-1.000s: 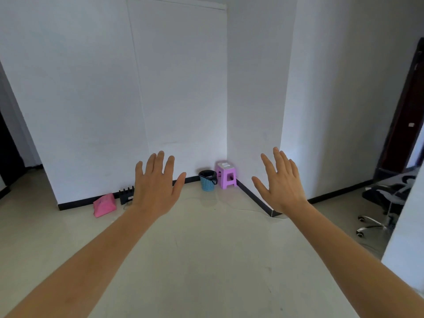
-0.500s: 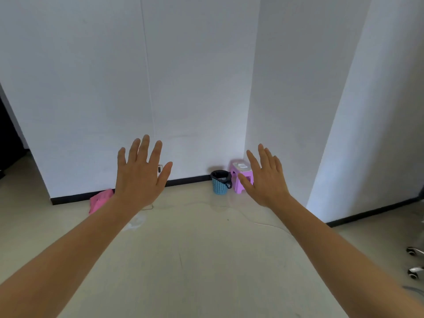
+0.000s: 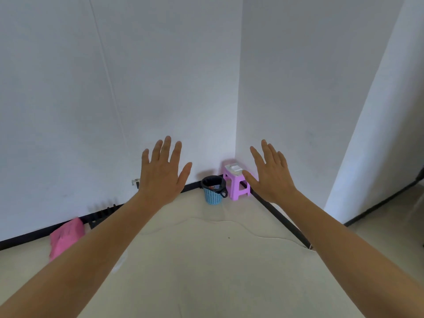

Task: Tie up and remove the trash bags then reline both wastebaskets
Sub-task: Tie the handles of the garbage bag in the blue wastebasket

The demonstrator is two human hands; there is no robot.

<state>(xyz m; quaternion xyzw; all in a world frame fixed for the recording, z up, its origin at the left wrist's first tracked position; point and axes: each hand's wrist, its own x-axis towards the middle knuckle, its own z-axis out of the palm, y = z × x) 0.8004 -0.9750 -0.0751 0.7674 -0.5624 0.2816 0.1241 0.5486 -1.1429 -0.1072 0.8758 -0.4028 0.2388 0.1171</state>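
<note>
Hands drifted closer: left hand (image 3: 163,174), right hand (image 3: 271,177) spread wide, empty; wastebasket (image 3: 213,195) seen btwn.

White walls (image 3: 160,65) w/ black baseboard (image 3: 280,218), beige floor (image 3: 206,271), purple stool (image 3: 232,177) in corner, pink item (image 3: 66,235) by L wall.

A small purple stool (image 3: 236,188) stands in the corner where two white walls (image 3: 68,88) meet, with a flat white object (image 3: 234,167) lying on its seat (too small to tell what it is). A black baseboard (image 3: 278,216) runs along the foot of both walls. A pink bundle (image 3: 66,235) lies on the pale floor (image 3: 206,271) against the left wall, just beside a black pronged object (image 3: 103,213). A thin white cord (image 3: 229,222) trails across the floor.
</note>
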